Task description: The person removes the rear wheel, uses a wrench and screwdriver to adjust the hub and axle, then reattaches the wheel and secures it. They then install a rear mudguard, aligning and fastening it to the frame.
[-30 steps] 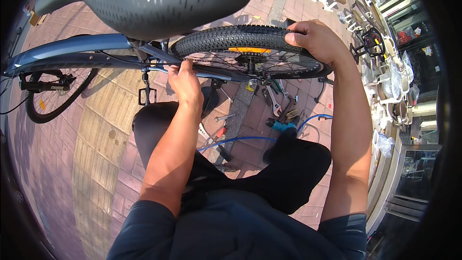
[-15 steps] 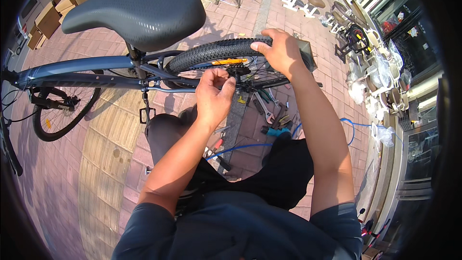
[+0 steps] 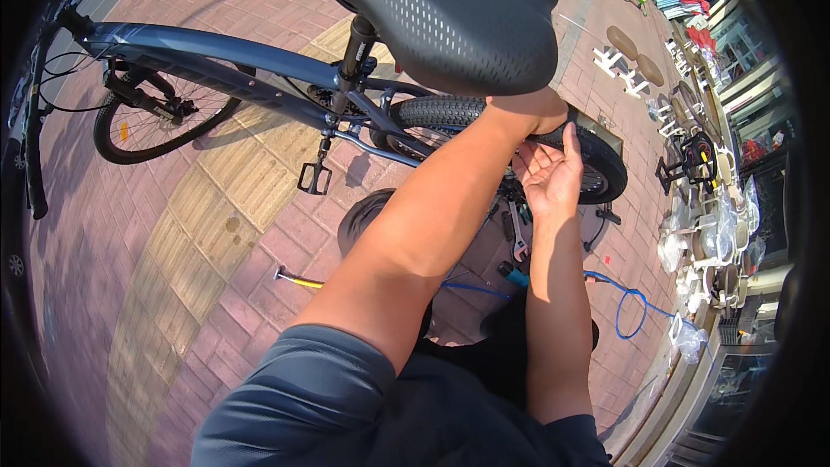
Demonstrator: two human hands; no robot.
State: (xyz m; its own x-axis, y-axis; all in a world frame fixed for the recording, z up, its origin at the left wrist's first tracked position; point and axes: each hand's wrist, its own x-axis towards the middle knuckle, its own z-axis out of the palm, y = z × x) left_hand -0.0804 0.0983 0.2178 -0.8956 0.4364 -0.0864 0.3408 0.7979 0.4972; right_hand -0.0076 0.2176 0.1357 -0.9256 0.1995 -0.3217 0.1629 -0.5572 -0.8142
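Left hand now near right hand

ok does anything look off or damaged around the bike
Nothing looks spilled or plainly damaged. It's just untidy: a wrench lies loose on the paving near the rear tire, a yellow-handled tool lies to the left, and a blue hose curls into a loop on the right, where a foot could catch.

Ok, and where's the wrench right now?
In the head view, right of centre, the wrench lies on the paving between the rear wheel and the teal tool.
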